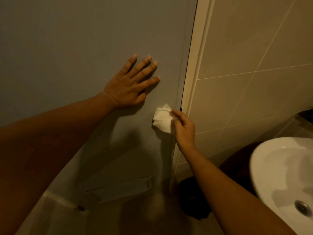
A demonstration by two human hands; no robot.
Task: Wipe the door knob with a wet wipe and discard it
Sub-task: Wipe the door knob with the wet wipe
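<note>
Grey door (67, 39) fills most of the view; its lower part is dim and blurred. White sink (271, 167) at lower right, cut off by the frame edge. Left hand (130, 85) lies flat on the door, fingers spread, grip released. Right hand (183, 128) pinches a crumpled white wet wipe (162, 118) against the door near its latch edge. The wipe hangs roughly upright. Door knob not visible; whether it sits under the wipe cannot be told.
</note>
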